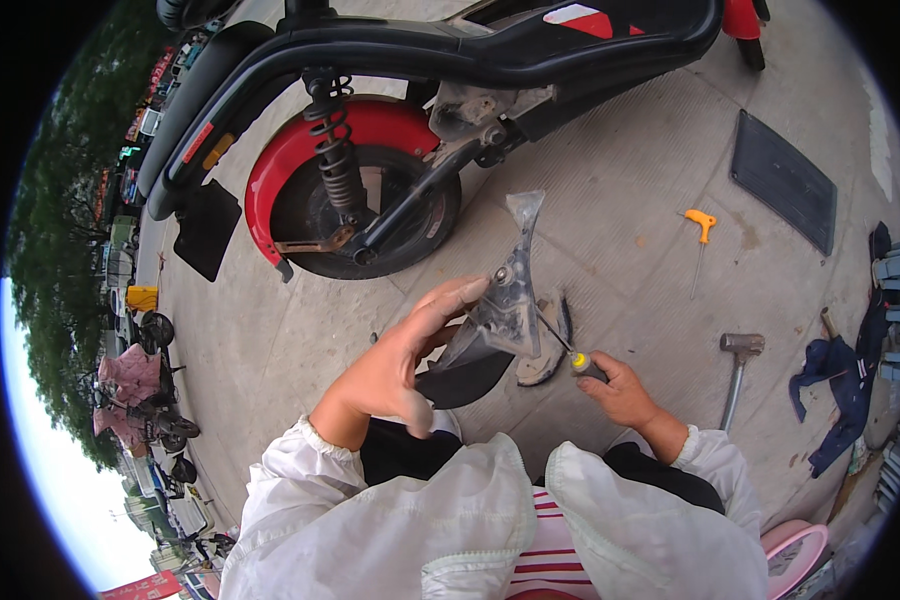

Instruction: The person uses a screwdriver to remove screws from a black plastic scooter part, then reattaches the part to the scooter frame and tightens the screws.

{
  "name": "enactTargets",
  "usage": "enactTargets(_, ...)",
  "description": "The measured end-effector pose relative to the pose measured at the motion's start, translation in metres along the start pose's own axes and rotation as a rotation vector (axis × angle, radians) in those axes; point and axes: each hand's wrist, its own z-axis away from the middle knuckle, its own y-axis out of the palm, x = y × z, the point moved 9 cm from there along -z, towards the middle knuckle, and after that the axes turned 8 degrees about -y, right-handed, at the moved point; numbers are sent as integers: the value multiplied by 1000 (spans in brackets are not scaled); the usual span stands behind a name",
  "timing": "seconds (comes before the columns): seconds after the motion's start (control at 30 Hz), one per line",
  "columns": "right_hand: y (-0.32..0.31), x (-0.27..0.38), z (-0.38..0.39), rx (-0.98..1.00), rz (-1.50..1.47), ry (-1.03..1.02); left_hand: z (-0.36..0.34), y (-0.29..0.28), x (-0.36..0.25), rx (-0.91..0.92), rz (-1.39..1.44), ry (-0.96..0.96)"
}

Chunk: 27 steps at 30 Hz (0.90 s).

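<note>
Left forearm: rising from the lower edge, sleeved in white almost to the wrist
Left wrist: bare, just past the gathered cuff
Left hand: spread, fingers reaching forward and to the right
Left thumb: well apart from the fingers
Right forearm: white-sleeved, angled inward
Right hand: lower, curled in a grip, directed forward and left

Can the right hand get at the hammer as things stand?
Probably, though the screwdriver it holds may need setting down first: the hammer lies on the ground beyond the right hand, with nothing seen between them.
</note>
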Motion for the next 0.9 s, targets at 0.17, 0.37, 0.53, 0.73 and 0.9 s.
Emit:
enactTargets(0.17, -6, 12, -2, -66, 125, -92, 0, 7, -15, -114, -483, 40)
enactTargets(0.37, -22, 57, 2, -244, 510, -406, 4, 1, -20, -298, -472, 133)
enactTargets(0.53, -29, 103, 15, -398, 770, -662, 8, -4, -22, -372, -409, 167)
enactTargets(0.73, -33, 90, 9, -143, 455, -403, 7, -11, -23, -312, -366, 125)
enactTargets(0.9, -7, 52, 23, 335, -426, 236, 12, -18, -21, -274, -360, 76)
